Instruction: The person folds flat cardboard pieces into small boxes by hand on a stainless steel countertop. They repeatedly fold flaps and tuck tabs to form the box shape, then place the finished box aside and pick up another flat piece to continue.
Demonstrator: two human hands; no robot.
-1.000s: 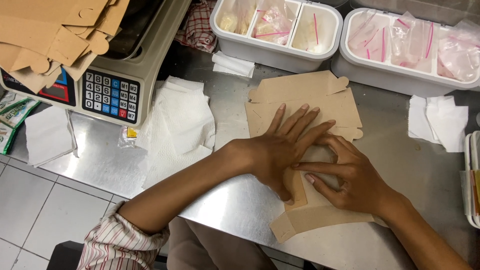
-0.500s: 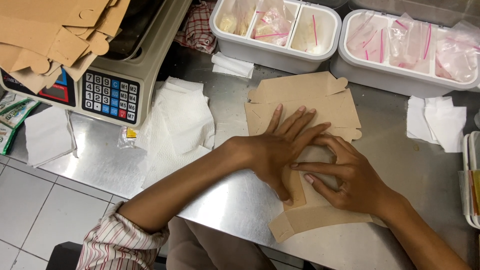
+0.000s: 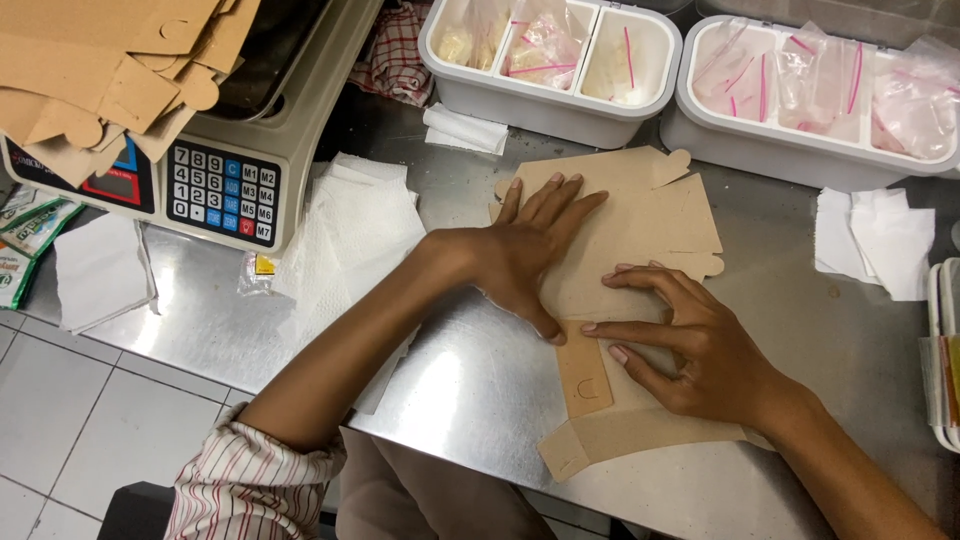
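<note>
A flat brown cardboard box blank [image 3: 640, 215] lies on the steel counter [image 3: 470, 370]. My left hand [image 3: 525, 250] rests palm down on its left half, fingers spread and pointing away from me. My right hand [image 3: 690, 345] presses its fingertips on the blank's lower middle, next to a narrow flap [image 3: 583, 372] with a slot cut in it. Both hands lie flat on the card and neither grips it.
A weighing scale [image 3: 225, 190] with a keypad stands at the left, a stack of cardboard blanks [image 3: 100, 80] on top. White paper napkins [image 3: 350, 235] lie beside it and at the right [image 3: 880, 240]. Two white bins [image 3: 560, 100] [image 3: 800, 150] hold small plastic bags.
My left hand has slid from the middle of the blank up and to the left, with its fingers now closer together. My right hand has stayed pressed on the lower part.
</note>
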